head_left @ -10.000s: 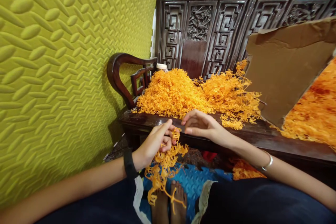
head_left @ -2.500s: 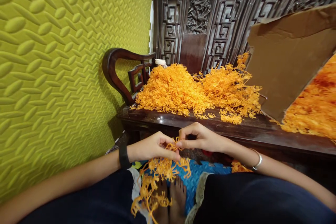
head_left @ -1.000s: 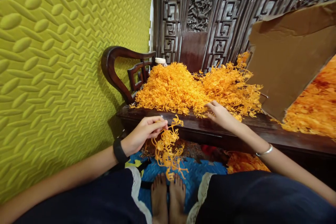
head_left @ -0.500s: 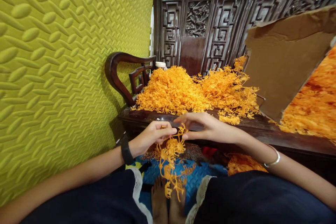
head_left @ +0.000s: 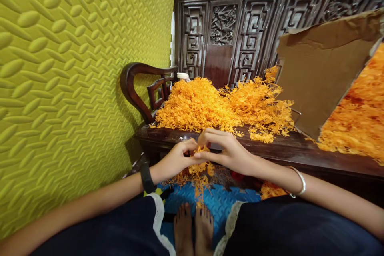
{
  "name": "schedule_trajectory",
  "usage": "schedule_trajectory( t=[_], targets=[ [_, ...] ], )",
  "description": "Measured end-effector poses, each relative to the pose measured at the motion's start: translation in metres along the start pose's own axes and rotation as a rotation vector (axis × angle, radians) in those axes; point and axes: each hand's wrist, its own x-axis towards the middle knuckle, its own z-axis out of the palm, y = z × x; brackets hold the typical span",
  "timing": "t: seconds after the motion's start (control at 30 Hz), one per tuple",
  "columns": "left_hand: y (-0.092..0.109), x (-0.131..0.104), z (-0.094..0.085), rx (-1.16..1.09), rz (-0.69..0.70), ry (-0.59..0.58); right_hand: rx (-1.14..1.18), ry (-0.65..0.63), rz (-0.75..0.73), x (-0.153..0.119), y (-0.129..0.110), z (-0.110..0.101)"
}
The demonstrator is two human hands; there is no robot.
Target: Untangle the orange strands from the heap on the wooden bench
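Note:
A hanging cluster of thin, branching orange plastic pieces [head_left: 199, 180] dangles between my hands, just in front of the bench's front edge. My left hand [head_left: 175, 159] is closed on the cluster's upper end with thumb and fingers. From the other side, my right hand [head_left: 229, 151] curls its thumb and fingertips round the same top part, nearly meeting the left. Its fingertips are partly hidden behind the strands and the left hand. Beyond both hands, a heap of the same orange pieces [head_left: 195, 102] lies on the bench seat.
A dark carved wooden bench [head_left: 222, 62] with a curved armrest [head_left: 127, 84] stands ahead. Cardboard [head_left: 318, 72] leans at right by more orange pieces [head_left: 354, 124]. A white-capped container [head_left: 183, 76] sits behind the heap. Yellow padding [head_left: 75, 100] covers the left wall; blue matting [head_left: 240, 195] lies below.
My right hand has moved left and closed in on the cluster beside my left hand. The cluster's lower end hangs higher and more bunched. The view has shifted slightly.

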Motion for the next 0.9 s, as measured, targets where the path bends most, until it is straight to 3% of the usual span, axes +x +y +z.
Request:
schedule_trajectory(
  t=[0.1, 0.2, 0.33, 0.43, 0.57, 0.67, 0.9],
  targets=[
    [-0.001, -0.003, -0.004, -0.025, -0.075, -0.051, -0.026, 0.036, -0.038, 0.000, -0.001, -0.002],
    [-0.002, -0.007, -0.009, -0.023, -0.117, -0.127, 0.058, -0.018, 0.023, 0.000, -0.001, -0.006],
    [-0.005, -0.012, -0.015, -0.021, -0.095, -0.278, 0.198, -0.214, 0.146, -0.002, 0.003, -0.008],
    [-0.008, -0.015, -0.017, -0.011, -0.085, -0.401, 0.285, -0.452, 0.232, -0.004, 0.007, -0.006],
    [-0.009, -0.017, -0.016, -0.023, -0.192, -0.501, 0.314, -0.702, 0.210, -0.008, 0.014, -0.002],
    [-0.009, -0.017, -0.015, -0.069, -0.269, -0.537, 0.364, -0.785, 0.189, -0.009, 0.018, -0.001],
    [-0.009, -0.018, -0.011, -0.172, -0.292, -0.614, 0.385, -0.898, 0.110, -0.009, 0.019, -0.010]
  ],
)
